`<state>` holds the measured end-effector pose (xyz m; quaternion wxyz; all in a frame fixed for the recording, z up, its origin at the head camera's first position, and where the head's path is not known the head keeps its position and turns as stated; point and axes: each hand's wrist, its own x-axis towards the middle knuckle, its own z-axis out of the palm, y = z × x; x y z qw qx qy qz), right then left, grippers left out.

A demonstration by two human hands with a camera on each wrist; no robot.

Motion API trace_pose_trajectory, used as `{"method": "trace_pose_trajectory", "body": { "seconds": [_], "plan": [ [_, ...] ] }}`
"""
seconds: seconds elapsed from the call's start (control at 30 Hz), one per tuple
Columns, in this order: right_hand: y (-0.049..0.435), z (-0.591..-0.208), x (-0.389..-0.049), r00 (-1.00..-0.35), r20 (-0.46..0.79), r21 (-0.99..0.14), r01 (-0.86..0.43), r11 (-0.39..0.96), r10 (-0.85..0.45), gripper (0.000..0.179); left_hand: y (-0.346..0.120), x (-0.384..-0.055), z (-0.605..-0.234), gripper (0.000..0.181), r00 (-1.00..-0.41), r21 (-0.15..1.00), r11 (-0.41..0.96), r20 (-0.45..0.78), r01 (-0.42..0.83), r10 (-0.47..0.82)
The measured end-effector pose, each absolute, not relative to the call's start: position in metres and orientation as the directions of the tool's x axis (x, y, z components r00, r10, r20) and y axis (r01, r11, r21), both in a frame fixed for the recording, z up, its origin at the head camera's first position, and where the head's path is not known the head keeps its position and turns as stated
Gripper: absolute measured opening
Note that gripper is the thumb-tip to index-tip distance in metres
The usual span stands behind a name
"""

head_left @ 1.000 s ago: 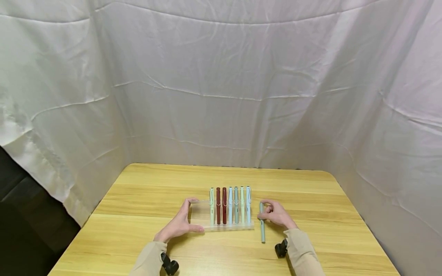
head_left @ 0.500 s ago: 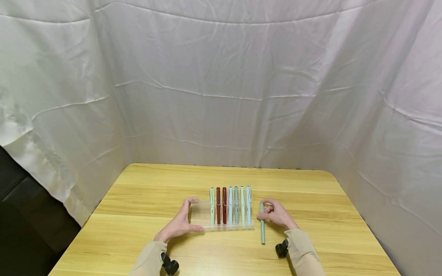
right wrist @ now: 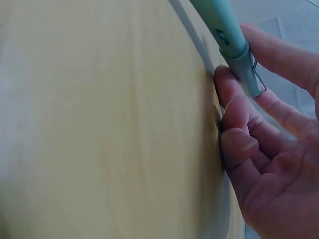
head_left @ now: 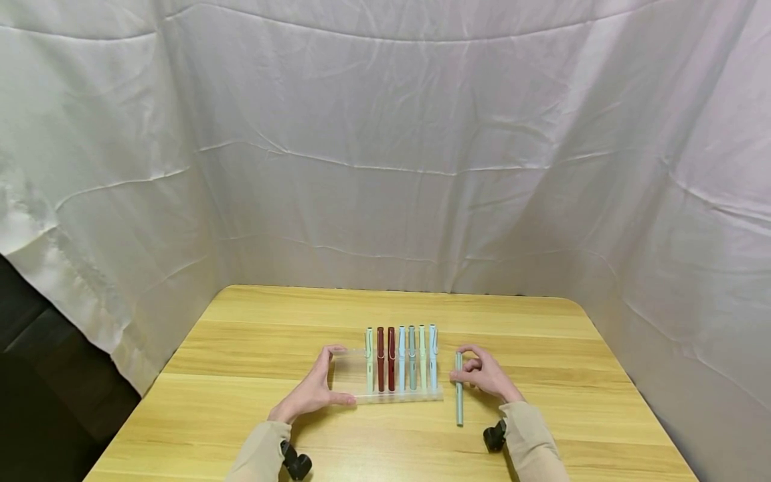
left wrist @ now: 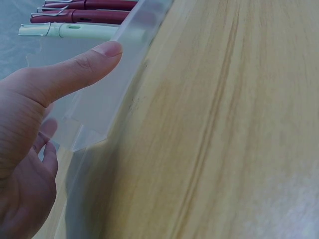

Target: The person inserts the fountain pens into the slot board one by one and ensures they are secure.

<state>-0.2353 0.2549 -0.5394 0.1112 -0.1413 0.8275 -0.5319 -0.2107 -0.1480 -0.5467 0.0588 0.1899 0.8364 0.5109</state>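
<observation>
- Right hand [head_left: 486, 379]: fingers pinch the cap end of a pale green pen [head_left: 459, 389], which lies on the wooden table [head_left: 253, 321] just right of the rack, toward the near edge.
- Left hand [head_left: 313, 391]: thumb and fingers spread wide, bracing the left end of the clear acrylic pen rack [head_left: 397, 397].
- Rack holds 7 pens [head_left: 402, 358]; 2 are dark red.
- Judgement: pen is light, stiff and smooth, so likely slippery; grip mid-barrel or at the clip.
</observation>
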Motion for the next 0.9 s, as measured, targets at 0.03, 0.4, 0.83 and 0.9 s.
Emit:
{"method": "trace_pose_trajectory", "body": {
  "seconds": [0.03,0.4,0.83,0.9],
  "plan": [
    [0.255,-0.539,-0.235,-0.935,-0.027,-0.911,-0.123,0.394,-0.354,0.061,-0.148,-0.211,-0.547,0.102,-0.921,0.877,0.406,0.097,0.258,0.377],
    [0.25,-0.541,-0.232,-0.952,0.021,-0.904,-0.149,0.401,-0.306,0.056,-0.149,-0.211,-0.547,0.104,-0.921,0.88,0.405,0.085,0.247,0.379],
    [0.24,-0.538,-0.23,-0.991,-0.004,-0.943,-0.04,0.332,-0.132,0.059,-0.15,-0.211,-0.548,0.103,-0.921,0.878,0.405,0.091,0.253,0.379],
    [0.239,-0.538,-0.229,-0.991,0.004,-0.951,-0.044,0.305,-0.131,0.059,-0.15,-0.211,-0.548,0.103,-0.921,0.877,0.409,0.089,0.253,0.38]
  ]
}}
